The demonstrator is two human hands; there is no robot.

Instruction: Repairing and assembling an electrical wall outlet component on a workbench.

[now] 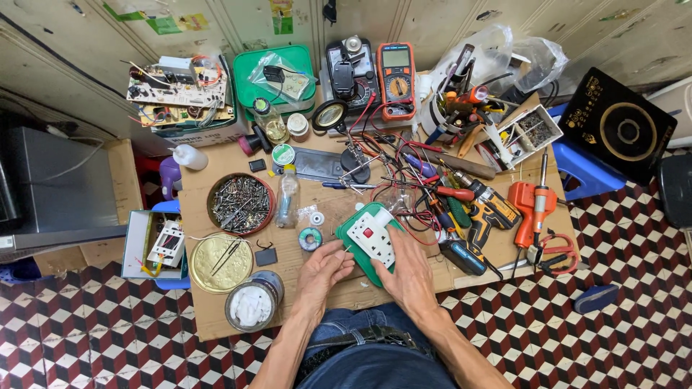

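A white and green power strip [370, 238] with a red switch lies at the front middle of a cardboard-covered work surface [216, 317]. My right hand [409, 272] rests on its right side and grips it. At the strip's left edge, my left hand [324, 270] has its fingers bent and pinches a small thin object that is too small to identify. Both forearms reach up from my lap.
Round tin of screws [240, 204], gold lid with tweezers [220, 263], jar [252, 302], solder spool [310, 238], clear bottle [287, 193]. Right: cordless drill [490, 209], orange soldering gun [532, 209], screwdrivers, red wires. Back: two multimeters [396, 78], circuit boards [180, 90], green tray [277, 79].
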